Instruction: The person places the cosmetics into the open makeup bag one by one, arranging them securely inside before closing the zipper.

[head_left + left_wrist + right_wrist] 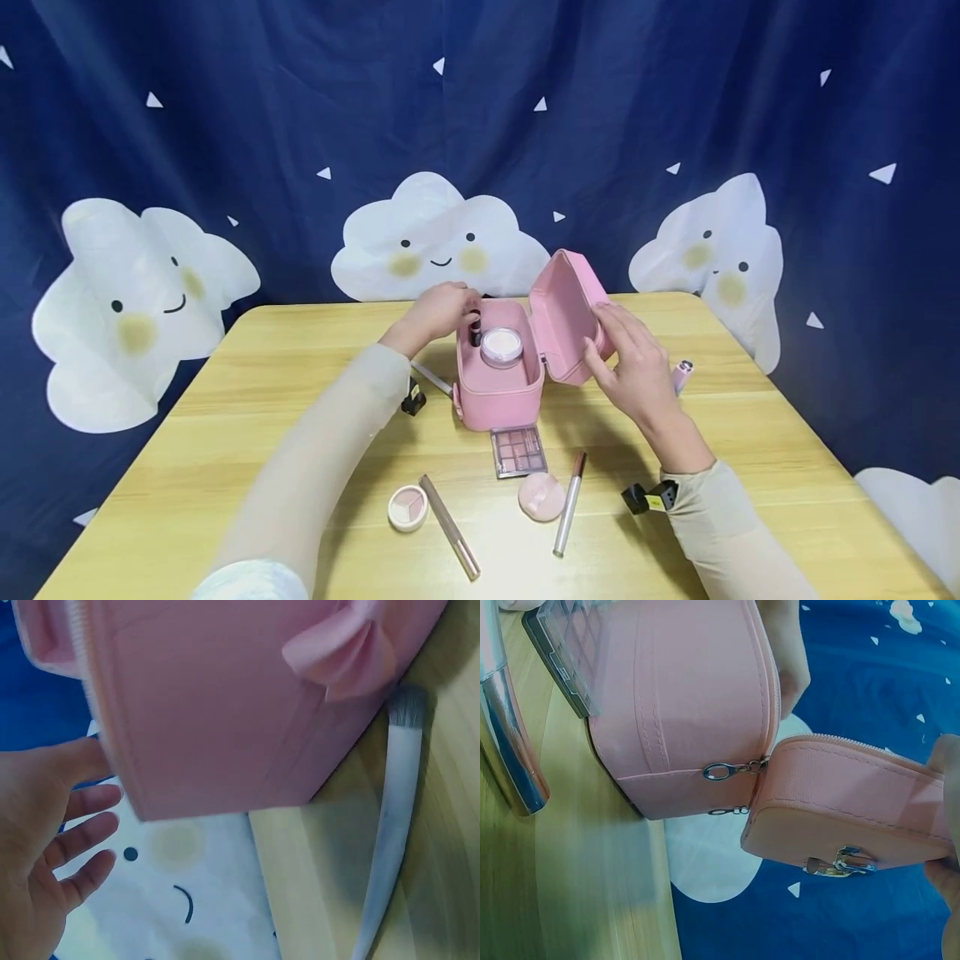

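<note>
A pink cosmetic case (498, 408) stands unzipped on the table, its lid (588, 287) swung up to the right. Inside it lies a round white-topped compact (502, 346). At the case's left inner wall, my left hand (438, 312) pinches a small black lipstick tube (476, 332); in the left wrist view the rim hides the grip, and the other fingers (94, 832) spread outside. My right hand (637, 367) grips the lid by its edge, thumb and fingers on opposite sides. Zipper pulls (724, 772) hang at the hinge end.
Before the case lie an eyeshadow palette (519, 452), a powder puff (541, 497), a lip gloss tube (570, 504), a slim bronze tube (450, 527) and a round three-colour pan (408, 508). A makeup brush (397, 802) is left of the case. A lilac tube (682, 375) stands behind my right hand.
</note>
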{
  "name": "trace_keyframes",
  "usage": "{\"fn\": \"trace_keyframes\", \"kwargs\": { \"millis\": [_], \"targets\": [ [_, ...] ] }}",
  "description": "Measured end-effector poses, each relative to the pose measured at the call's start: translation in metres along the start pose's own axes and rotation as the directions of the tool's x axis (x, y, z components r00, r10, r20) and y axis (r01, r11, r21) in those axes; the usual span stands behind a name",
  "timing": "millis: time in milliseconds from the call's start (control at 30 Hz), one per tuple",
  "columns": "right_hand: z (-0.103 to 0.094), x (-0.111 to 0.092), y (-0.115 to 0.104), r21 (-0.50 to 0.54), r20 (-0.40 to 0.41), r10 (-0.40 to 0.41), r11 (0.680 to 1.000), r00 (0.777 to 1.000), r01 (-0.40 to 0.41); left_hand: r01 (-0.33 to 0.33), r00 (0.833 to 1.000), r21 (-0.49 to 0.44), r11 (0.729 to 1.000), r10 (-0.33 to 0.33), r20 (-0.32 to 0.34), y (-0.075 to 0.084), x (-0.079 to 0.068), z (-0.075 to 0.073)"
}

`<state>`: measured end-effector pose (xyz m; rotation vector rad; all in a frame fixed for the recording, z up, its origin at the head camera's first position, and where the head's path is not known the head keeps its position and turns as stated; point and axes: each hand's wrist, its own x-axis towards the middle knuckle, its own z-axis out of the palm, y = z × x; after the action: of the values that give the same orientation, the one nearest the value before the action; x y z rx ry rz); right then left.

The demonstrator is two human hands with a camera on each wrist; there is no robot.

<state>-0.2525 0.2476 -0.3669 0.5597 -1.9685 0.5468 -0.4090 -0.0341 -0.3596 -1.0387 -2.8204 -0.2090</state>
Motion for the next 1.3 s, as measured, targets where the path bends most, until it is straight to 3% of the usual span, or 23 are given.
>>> {"fn": "trace_keyframes", "kwargs": {
  "millis": [133, 267, 633, 900, 1300],
  "targets": [
    [0.001, 0.0, 0.0, 0.002, -0.006, -0.004, 1.0, 1.0, 0.004, 0.011, 1.0, -0.061, 0.998, -0.012, -0.014, -0.01, -0.014, -0.005],
    [0.002, 0.0, 0.0, 0.006, -0.009, -0.005, 1.0, 1.0, 0.005, 0.007, 1.0, -0.064, 0.998, -0.008, -0.013, -0.021, -0.03, -0.006],
    [0.001, 0.001, -0.002, 0.007, -0.006, 0.014, 1.0, 1.0, -0.014, -0.064, 0.998, -0.079, 0.995, 0.063, -0.005, -0.041, -0.074, 0.006],
    [0.001, 0.002, -0.002, 0.013, -0.009, 0.012, 1.0, 1.0, -0.012, -0.117, 0.992, -0.154, 0.981, 0.122, 0.022, -0.032, -0.109, 0.001],
    [0.001, 0.001, -0.002, 0.005, 0.003, 0.015, 1.0, 1.0, -0.015, -0.238, 0.965, -0.197, 0.951, 0.254, 0.061, -0.011, -0.155, 0.006]
  ]
}}
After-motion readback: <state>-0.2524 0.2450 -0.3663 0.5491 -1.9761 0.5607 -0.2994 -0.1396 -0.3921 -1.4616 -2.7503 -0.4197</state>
